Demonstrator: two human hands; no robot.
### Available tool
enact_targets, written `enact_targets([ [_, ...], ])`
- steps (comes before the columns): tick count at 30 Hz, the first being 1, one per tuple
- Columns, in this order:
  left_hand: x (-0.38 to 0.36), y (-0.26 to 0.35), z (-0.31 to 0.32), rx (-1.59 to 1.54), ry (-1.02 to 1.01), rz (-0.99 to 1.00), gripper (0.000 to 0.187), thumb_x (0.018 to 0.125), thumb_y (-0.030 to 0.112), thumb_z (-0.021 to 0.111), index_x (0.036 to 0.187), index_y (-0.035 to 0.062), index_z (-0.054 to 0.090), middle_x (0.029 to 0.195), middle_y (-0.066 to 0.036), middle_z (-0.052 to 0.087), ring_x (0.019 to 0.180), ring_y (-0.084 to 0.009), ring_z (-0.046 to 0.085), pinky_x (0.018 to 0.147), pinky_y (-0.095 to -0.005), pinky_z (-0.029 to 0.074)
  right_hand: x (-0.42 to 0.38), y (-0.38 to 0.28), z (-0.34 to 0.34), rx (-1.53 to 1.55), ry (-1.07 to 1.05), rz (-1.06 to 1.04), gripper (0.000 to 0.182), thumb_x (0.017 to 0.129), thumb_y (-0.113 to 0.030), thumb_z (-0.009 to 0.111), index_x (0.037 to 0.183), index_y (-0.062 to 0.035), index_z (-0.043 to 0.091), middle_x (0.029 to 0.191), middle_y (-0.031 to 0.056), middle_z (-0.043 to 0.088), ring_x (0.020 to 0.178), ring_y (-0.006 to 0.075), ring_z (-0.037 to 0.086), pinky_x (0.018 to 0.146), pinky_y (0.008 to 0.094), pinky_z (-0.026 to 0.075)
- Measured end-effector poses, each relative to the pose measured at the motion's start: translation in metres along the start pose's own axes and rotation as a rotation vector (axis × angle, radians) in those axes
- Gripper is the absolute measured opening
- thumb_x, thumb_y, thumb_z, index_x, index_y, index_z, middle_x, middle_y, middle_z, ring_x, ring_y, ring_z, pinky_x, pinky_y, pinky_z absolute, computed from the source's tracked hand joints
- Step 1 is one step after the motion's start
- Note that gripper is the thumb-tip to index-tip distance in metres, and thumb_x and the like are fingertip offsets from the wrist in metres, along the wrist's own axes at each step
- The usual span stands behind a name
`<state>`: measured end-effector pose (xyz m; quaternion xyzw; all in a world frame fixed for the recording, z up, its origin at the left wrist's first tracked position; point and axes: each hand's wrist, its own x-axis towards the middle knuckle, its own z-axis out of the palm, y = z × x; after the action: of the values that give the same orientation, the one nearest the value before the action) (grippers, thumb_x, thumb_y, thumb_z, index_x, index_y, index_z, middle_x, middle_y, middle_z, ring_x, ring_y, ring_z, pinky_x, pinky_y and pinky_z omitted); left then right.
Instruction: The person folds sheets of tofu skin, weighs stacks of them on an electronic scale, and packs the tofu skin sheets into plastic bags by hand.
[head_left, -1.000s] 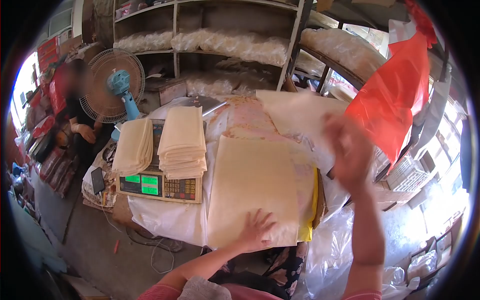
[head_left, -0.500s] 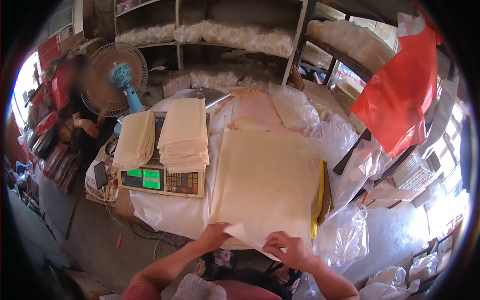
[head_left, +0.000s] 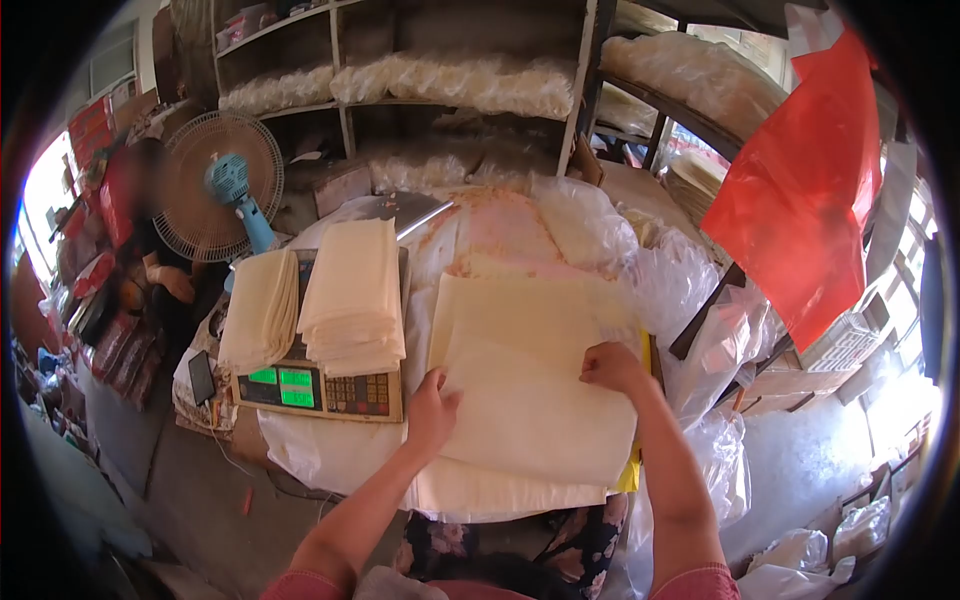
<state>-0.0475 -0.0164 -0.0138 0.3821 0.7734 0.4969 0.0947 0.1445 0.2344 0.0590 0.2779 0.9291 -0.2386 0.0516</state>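
Observation:
A stack of large, thin cream-coloured sheets lies on the table in front of me. The top sheet is bent back over itself, with a rounded fold towards me. My left hand is closed at its left side, thumb and fingers pinching the edge. Over the right side, my right hand is closed on the same sheet's edge, knuckles up. Left of the stack, two piles of folded sheets, a taller pile and a narrower pile, rest on a digital scale with green displays.
A blue fan stands behind the scale, and a phone lies at the table's left edge. Another person sits at far left. Clear plastic bags crowd the right side, below a hanging red bag. Shelves hold bagged goods.
Both hands have moved forward, away from my body, carrying the near edge of the top sheet over the stack. The sheet now lies folded back. The view has shifted slightly.

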Motion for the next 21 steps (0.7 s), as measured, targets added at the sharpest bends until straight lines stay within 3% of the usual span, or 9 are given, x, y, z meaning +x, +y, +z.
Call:
enact_targets([
  [1, -0.004, -0.002, 0.006, 0.271, 0.218, 0.289, 0.047, 0.077, 0.02, 0.069, 0.117, 0.001, 0.052, 0.115, -0.018, 0.055, 0.108, -0.0283, 0.053, 0.091, -0.0382, 0.042, 0.011, 0.001, 0.017, -0.142, 0.13, 0.058, 0.015, 0.078, -0.014, 0.063, 0.087, -0.0019, 0.061, 0.087, 0.0108, 0.066, 0.079, 0.0248, 0.063, 0.072, 0.0365, 0.048],
  [2, -0.008, -0.002, 0.007, 0.272, 0.216, 0.296, 0.047, 0.077, 0.02, 0.069, 0.117, 0.001, 0.052, 0.115, -0.018, 0.055, 0.108, -0.0283, 0.053, 0.091, -0.0382, 0.042, 0.021, 0.003, 0.031, -0.283, 0.256, 0.119, 0.009, 0.078, -0.01, 0.063, 0.082, -0.0031, 0.06, 0.086, 0.009, 0.065, 0.078, 0.0233, 0.062, 0.074, 0.0385, 0.046],
  [4, -0.023, 0.002, 0.005, 0.28, -0.213, 0.5, 0.067, 0.078, 0.038, 0.067, 0.131, 0.0065, 0.04, 0.136, -0.018, 0.037, 0.127, -0.0355, 0.033, 0.104, -0.0498, 0.026, 0.04, 0.012, 0.05, -0.348, 0.368, 0.071, 0.013, 0.078, -0.014, 0.063, 0.087, -0.005, 0.06, 0.084, 0.0094, 0.065, 0.081, 0.0249, 0.062, 0.08, 0.0406, 0.044],
  [5, -0.032, 0.003, 0.007, 0.28, -0.216, 0.498, 0.067, 0.078, 0.038, 0.067, 0.131, 0.0065, 0.04, 0.136, -0.018, 0.037, 0.127, -0.0355, 0.033, 0.104, -0.0498, 0.026, 0.045, 0.015, 0.057, -0.415, 0.476, 0.019, 0.017, 0.079, -0.018, 0.063, 0.092, -0.0069, 0.059, 0.082, 0.0097, 0.065, 0.084, 0.0265, 0.062, 0.086, 0.0427, 0.042],
  [7, -0.049, 0.005, 0.013, 0.702, -0.424, 0.467, 0.071, 0.078, 0.053, 0.059, 0.133, 0.0105, 0.041, 0.139, -0.014, 0.035, 0.13, -0.0379, 0.027, 0.104, -0.0593, 0.02, 0.05, 0.019, 0.066, -0.436, 0.494, 0.01, 0.019, 0.079, -0.019, 0.063, 0.094, -0.008, 0.059, 0.086, 0.0096, 0.064, 0.089, 0.0266, 0.06, 0.089, 0.0446, 0.039],
  [8, -0.049, -0.004, 0.017, 0.696, -0.423, 0.48, 0.074, 0.079, 0.06, 0.052, 0.135, 0.0133, 0.04, 0.142, -0.014, 0.03, 0.132, -0.0399, 0.022, 0.102, -0.0658, 0.014, 0.048, 0.014, 0.067, -0.46, 0.514, 0.002, 0.02, 0.079, -0.019, 0.063, 0.097, -0.0091, 0.058, 0.09, 0.0094, 0.063, 0.094, 0.0267, 0.058, 0.092, 0.0465, 0.036],
  [15, -0.059, -0.022, 0.027, 0.71, -0.338, 0.505, 0.075, 0.08, 0.06, 0.05, 0.137, 0.0132, 0.037, 0.143, -0.016, 0.027, 0.133, -0.0411, 0.021, 0.102, -0.0665, 0.013, -0.039, -0.058, 0.107, -0.196, 0.666, -0.128, 0.037, 0.086, -0.019, 0.054, 0.121, -0.0082, 0.05, 0.131, 0.015, 0.045, 0.124, 0.0328, 0.038, 0.1, 0.0571, 0.026],
  [18, -0.059, -0.019, 0.02, 0.664, -0.33, 0.533, 0.073, 0.082, 0.053, 0.052, 0.139, 0.0123, 0.033, 0.145, -0.019, 0.023, 0.134, -0.043, 0.018, 0.102, -0.0662, 0.012, -0.055, -0.048, 0.153, -0.324, 0.621, -0.12, 0.042, 0.087, -0.022, 0.053, 0.126, -0.0092, 0.047, 0.136, 0.0153, 0.04, 0.129, 0.0329, 0.033, 0.102, 0.0574, 0.024],
  [21, -0.045, -0.018, 0.002, 0.815, -0.366, 0.638, 0.058, 0.078, 0.037, 0.06, 0.127, 0.0096, 0.047, 0.134, -0.02, 0.04, 0.128, -0.0386, 0.033, 0.101, -0.059, 0.024, -0.051, -0.042, 0.148, -0.312, 0.543, -0.14, 0.045, 0.088, -0.023, 0.053, 0.129, -0.0097, 0.044, 0.134, 0.0167, 0.042, 0.127, 0.0338, 0.036, 0.1, 0.0574, 0.028],
])
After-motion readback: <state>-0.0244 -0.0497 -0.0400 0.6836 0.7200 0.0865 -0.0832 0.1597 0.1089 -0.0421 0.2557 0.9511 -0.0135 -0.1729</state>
